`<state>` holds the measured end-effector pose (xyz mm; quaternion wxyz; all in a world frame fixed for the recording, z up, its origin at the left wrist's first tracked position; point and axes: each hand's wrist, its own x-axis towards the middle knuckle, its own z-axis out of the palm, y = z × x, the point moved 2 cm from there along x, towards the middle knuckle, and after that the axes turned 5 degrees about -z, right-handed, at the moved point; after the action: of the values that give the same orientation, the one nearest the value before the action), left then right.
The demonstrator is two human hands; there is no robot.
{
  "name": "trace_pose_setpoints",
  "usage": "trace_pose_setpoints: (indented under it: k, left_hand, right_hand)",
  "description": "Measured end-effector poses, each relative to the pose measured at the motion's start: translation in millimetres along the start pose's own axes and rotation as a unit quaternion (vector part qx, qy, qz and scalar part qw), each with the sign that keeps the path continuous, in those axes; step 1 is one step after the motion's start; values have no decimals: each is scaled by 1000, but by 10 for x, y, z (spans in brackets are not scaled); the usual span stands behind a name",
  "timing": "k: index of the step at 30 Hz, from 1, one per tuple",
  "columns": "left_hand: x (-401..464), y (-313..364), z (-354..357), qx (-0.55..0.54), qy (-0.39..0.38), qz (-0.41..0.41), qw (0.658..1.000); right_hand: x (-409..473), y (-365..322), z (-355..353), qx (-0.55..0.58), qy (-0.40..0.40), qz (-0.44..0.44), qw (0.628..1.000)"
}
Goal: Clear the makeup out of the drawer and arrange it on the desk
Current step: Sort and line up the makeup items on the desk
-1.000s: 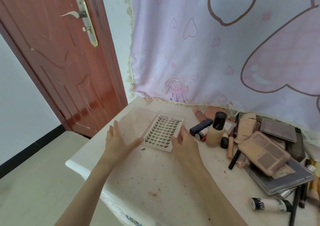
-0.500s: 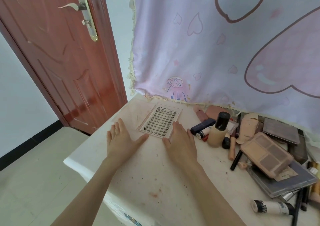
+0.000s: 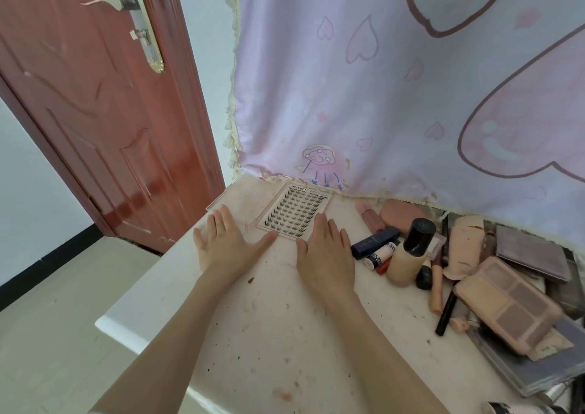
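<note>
White desk (image 3: 259, 334) | lash tray (image 3: 292, 212) at back edge | left hand (image 3: 226, 247), right hand (image 3: 326, 260) flat, grip spread, fingertips touching tray

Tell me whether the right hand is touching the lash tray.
Touching. In the head view the right hand lies flat on the desk, its fingertips over the near right corner of the lash tray.

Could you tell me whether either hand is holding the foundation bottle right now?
No, the foundation bottle stands untouched while the left hand and right hand lie flat beside the lash tray.
</note>
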<state>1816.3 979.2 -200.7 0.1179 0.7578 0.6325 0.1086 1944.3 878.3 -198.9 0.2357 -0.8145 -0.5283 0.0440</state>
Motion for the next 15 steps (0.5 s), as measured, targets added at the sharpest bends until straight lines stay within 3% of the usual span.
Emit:
trace_pose_setpoints:
  k: [6, 15]
  left_hand:
    - [-38, 0, -47, -10, -4, 9, 1000]
    - [-360, -190, -187, -192, -27, 16, 981]
  right_hand:
    - [-34, -40, -5, -21, -39, 9, 999]
    - [-376, -36, -71, -34, -73, -38, 996]
